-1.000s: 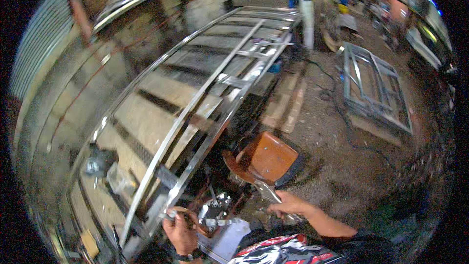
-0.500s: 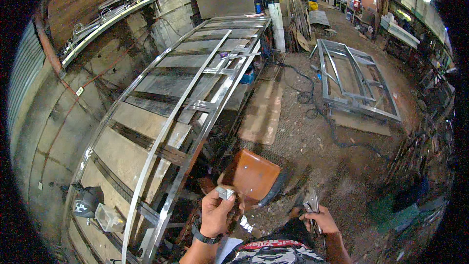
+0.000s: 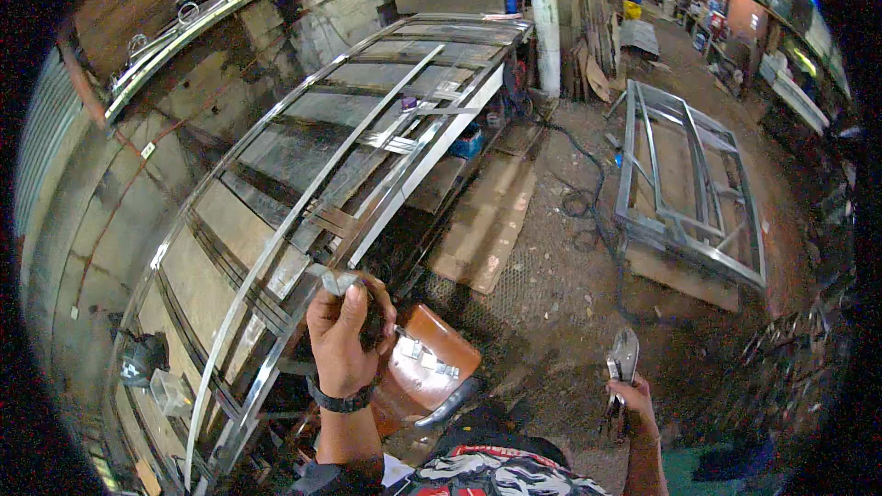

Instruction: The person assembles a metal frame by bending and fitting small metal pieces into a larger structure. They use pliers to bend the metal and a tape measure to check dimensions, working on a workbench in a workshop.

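Observation:
Between thumb and fingers of my left hand is a small bent piece of grey sheet metal, raised close to the near edge of a long metal frame. The frame rests level on a support at my left, with bars running along and across it. My right hand, held lower and away from the frame, grips a shiny metal tool that looks like locking pliers, its jaw end pointing up. Its handles are partly hidden by the fingers.
Just beyond my lap stands an orange plastic seat. A second metal frame lies on the floor at right, with a black cable beside it. A gas cylinder stands at the far end. A clear plastic box sits on the long frame.
My left hand has moved up and left toward the long frame with the metal piece. My right hand has shifted right and slightly up, still gripping the tool. The view has turned somewhat left.

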Tool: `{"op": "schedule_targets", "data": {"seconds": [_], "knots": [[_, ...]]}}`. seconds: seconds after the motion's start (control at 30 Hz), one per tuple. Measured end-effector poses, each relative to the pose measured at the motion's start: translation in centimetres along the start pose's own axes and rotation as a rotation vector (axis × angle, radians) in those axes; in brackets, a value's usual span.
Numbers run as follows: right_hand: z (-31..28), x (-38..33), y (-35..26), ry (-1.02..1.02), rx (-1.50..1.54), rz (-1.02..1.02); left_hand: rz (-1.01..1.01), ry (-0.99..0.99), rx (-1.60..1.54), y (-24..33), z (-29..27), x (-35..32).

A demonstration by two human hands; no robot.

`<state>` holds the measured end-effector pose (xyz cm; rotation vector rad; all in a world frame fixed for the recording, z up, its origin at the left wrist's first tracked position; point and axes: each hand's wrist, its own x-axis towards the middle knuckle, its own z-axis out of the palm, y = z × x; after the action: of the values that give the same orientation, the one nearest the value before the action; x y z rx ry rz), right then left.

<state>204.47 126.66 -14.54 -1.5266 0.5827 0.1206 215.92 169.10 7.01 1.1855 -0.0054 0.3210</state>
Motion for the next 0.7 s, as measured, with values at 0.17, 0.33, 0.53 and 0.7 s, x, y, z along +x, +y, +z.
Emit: {"op": "schedule_targets", "data": {"seconds": [0.17,0.33,0.53,0.7], "knots": [[-1.2,8.8,-3.2,-0.070,0.249,0.076,0.099,0.020,0.046,-1.1,3.2,5.1],[2.0,13.2,-10.5,-0.216,0.319,-0.025,0.085,0.095,0.102,-3.5,6.6,11.4],[5.0,23.5,-16.4,-0.421,0.442,0.070,-0.060,0.067,0.165,-9.7,8.2,21.8],[8.4,40.2,-13.4,-0.434,0.489,-0.010,-0.166,-0.017,0.180,-14.0,10.0,33.4]]}}
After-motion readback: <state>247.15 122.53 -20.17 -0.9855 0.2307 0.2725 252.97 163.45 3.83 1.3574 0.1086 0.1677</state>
